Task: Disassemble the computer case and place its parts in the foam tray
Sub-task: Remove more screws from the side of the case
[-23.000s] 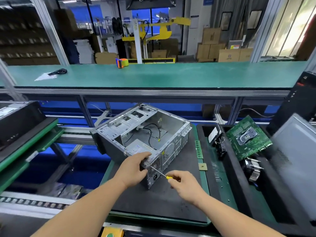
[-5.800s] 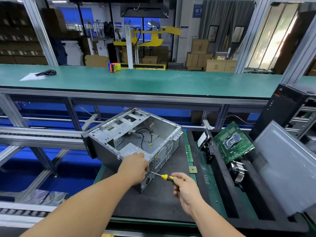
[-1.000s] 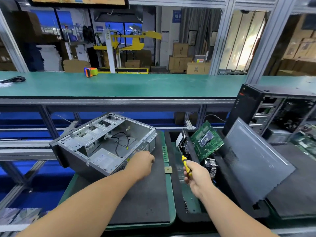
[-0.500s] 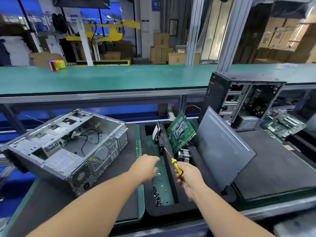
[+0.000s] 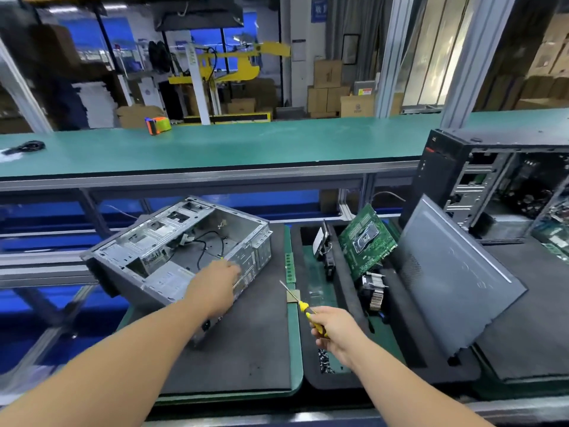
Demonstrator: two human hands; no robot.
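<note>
The big metal computer case (image 5: 181,254) on the dark mat (image 5: 246,359) looks heavy and stiff, so its rim is best held by the open left hand (image 5: 215,282), while a screwdriver (image 5: 303,308) is gripped by the right hand (image 5: 334,331).

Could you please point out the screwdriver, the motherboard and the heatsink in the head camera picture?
screwdriver (image 5: 311,315): head view, on the yellow handle just above the right hand.
motherboard (image 5: 368,241): head view, on the green board near the socket.
heatsink (image 5: 374,291): head view, on the metal fins.
</note>
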